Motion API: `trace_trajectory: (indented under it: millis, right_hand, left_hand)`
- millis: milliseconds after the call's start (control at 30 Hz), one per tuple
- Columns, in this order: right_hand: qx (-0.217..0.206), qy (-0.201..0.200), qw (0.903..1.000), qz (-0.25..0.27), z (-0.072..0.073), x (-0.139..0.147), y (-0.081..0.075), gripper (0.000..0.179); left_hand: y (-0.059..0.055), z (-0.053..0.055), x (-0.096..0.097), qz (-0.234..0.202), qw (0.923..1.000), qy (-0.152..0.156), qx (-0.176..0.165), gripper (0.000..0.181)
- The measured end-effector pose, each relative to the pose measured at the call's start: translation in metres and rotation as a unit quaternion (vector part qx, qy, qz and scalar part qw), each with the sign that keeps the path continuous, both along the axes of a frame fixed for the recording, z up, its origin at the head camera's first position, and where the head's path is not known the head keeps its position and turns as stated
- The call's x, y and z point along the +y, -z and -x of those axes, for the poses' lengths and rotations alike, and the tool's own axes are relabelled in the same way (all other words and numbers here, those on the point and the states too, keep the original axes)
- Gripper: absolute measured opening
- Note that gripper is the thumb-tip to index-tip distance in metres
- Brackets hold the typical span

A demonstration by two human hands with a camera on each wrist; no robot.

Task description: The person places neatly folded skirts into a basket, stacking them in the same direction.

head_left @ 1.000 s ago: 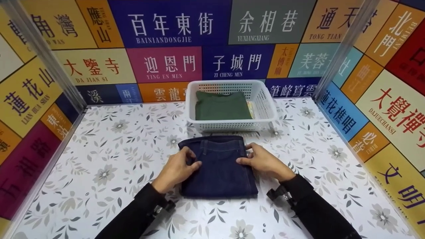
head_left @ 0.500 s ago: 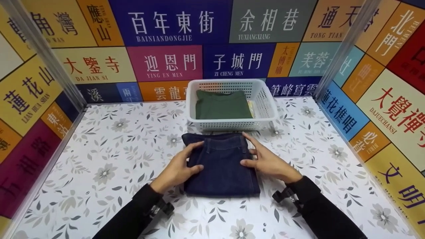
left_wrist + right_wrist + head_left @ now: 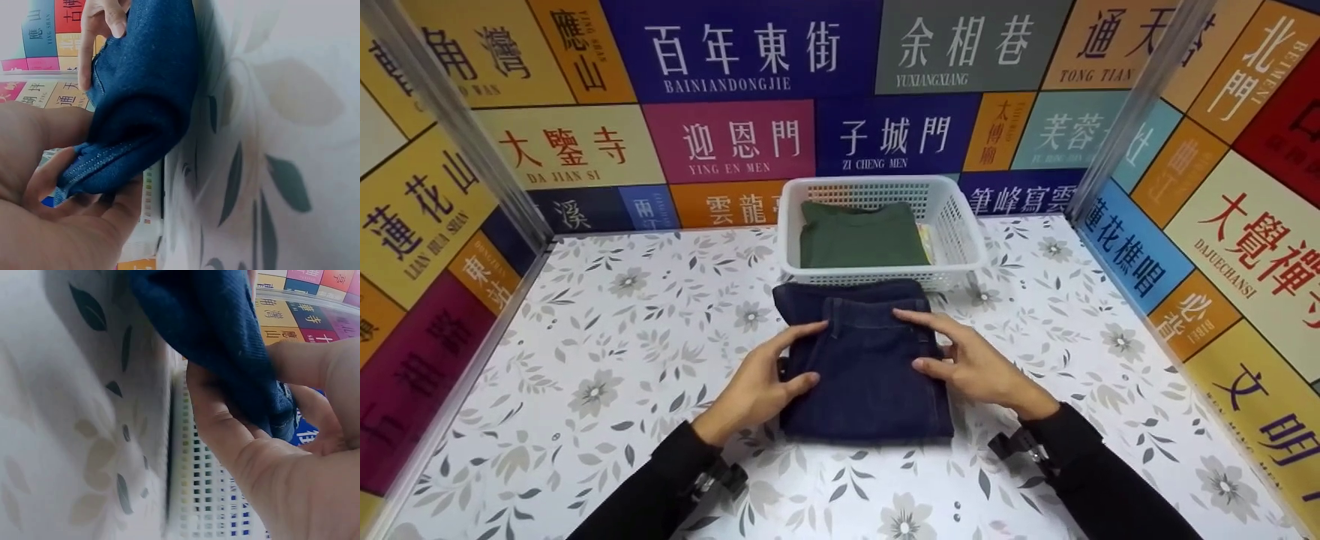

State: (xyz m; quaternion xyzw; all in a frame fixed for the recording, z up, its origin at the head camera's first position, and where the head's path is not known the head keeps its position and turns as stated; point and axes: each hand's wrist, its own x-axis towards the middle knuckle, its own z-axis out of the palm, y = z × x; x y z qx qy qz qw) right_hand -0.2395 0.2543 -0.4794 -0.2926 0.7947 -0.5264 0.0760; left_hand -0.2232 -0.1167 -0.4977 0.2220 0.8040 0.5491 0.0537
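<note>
A folded pair of dark blue jeans (image 3: 870, 382) lies in front of the basket, its waistband edge toward the far side. My left hand (image 3: 757, 386) grips the left side, the thumb on top; in the left wrist view the fingers of that left hand (image 3: 73, 230) go beneath the folded denim (image 3: 152, 62). On the opposite side, my right hand (image 3: 982, 367) holds the jeans with its thumb on top and index finger stretched over the waistband. In the right wrist view, other fingers of the right hand (image 3: 292, 478) curl under the cloth (image 3: 219, 320).
Right behind the jeans stands a white perforated plastic basket (image 3: 966, 244), with a folded dark green garment (image 3: 862, 236) inside. The table (image 3: 660, 345) has a floral cover. Panels with printed lettering (image 3: 735, 142) enclose it at the back and both sides.
The jeans' far edge has shifted away toward the basket and now overlaps its front wall in view. Both hands have moved slightly right; the right index finger now reaches over the waistband.
</note>
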Motion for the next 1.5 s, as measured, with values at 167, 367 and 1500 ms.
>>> trace_trajectory:
  millis: [167, 367, 1500]
  right_hand:
    - [0.025, 0.000, 0.9995, 0.017, -0.004, 0.001, -0.008, 0.072]
    - [0.048, 0.001, 0.9979, 0.045, -0.002, 0.002, -0.022, 0.070]
    - [0.026, 0.154, 0.9800, 0.123, 0.108, -0.010, -0.077, 0.054]
  left_hand:
    - [-0.007, -0.001, 0.001, -0.006, 0.9992, -0.001, 0.041, 0.079]
    - [-0.020, 0.003, 0.003, 0.002, 0.9960, -0.016, 0.088, 0.077]
    - [-0.079, 0.120, 0.030, -0.070, 0.9893, -0.102, 0.078, 0.060]
